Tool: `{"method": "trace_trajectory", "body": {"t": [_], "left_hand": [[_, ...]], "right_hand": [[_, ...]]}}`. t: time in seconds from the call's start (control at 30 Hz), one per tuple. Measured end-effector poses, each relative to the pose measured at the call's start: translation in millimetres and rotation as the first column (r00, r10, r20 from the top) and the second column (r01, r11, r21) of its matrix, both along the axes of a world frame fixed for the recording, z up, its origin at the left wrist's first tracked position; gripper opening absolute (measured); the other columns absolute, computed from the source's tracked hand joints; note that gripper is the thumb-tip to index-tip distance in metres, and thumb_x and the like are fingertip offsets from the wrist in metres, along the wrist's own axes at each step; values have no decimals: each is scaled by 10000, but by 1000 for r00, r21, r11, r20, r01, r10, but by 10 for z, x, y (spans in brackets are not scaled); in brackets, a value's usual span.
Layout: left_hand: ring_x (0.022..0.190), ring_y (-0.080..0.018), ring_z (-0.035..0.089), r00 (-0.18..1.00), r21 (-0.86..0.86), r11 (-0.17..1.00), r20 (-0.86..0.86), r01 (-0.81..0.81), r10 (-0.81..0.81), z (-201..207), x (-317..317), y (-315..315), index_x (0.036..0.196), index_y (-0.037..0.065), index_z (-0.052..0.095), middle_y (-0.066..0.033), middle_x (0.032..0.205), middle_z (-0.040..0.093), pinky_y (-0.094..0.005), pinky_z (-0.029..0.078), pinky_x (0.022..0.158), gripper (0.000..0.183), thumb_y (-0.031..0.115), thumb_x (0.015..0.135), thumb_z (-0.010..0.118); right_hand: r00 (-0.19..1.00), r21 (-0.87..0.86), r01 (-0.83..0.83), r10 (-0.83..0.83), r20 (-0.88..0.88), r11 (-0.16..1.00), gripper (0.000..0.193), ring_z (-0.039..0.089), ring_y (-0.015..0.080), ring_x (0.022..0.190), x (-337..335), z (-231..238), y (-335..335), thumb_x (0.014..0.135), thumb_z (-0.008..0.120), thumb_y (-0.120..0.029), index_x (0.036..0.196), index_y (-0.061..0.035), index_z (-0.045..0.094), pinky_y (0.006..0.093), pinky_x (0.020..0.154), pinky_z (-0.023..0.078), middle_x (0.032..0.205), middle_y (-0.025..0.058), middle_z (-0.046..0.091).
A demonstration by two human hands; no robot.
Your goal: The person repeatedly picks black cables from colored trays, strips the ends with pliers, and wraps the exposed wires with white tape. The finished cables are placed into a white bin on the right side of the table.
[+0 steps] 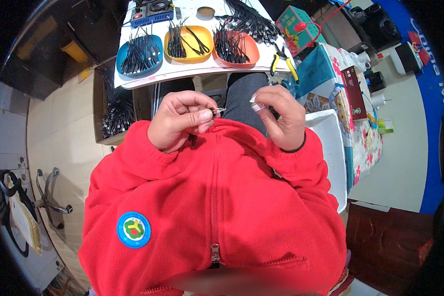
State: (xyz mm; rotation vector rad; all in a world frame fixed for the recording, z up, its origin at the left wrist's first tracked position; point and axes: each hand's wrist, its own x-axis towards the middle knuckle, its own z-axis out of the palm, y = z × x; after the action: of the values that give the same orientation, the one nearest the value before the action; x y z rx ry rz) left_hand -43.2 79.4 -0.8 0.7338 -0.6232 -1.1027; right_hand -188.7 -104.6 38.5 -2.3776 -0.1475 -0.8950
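Note:
My left hand [182, 121] pinches a short black cable by its end, with thin stripped wires [219, 110] poking out past the thumb and forefinger toward the right. A dark bit of the cable [193, 140] hangs below that palm. Level with it, a short gap to the right, my right hand [282, 116] has its thumb and forefinger drawn together. White patches [257, 105] show at those fingertips; whether they are tape or a small held piece, I cannot tell. Both hands are above my lap, in front of the red jacket [182, 197].
On the white table [177, 73] stand blue [125, 69], yellow [188, 58] and orange [254, 52] trays of black cables. Yellow-handled pliers [285, 61] lie at its right edge, below a cable pile [251, 22]. A cable box [99, 108] stands left, a white bin [330, 148] right.

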Motion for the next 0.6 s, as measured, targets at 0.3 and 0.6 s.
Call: {"method": "trace_trajectory", "body": {"t": [0.3, 0.6], "left_hand": [[575, -67, 462, 981, -23, 994, -162, 105, -107, -63, 12, -9, 979, -26, 624, -50, 684, 560, -187, 302, 490, 135, 26, 855, 608], [564, -77, 478, 978, -27, 989, -150, 143, -145, -91, -27, 20, 996, -28, 636, -53, 686, 579, -195, 318, 486, 159, 40, 854, 616]], "right_hand": [[978, -14, -179, 180, 108, 984, 324, 604, 264, 789, 235, -57, 184, 642, 682, 70, 947, -32, 643, 326, 679, 486, 913, 98, 612], [976, 128, -218, 214, 46, 967, 221, 583, 261, 756, 171, -1, 314, 676, 693, 43, 872, -23, 614, 328, 681, 471, 842, 101, 597]]}}
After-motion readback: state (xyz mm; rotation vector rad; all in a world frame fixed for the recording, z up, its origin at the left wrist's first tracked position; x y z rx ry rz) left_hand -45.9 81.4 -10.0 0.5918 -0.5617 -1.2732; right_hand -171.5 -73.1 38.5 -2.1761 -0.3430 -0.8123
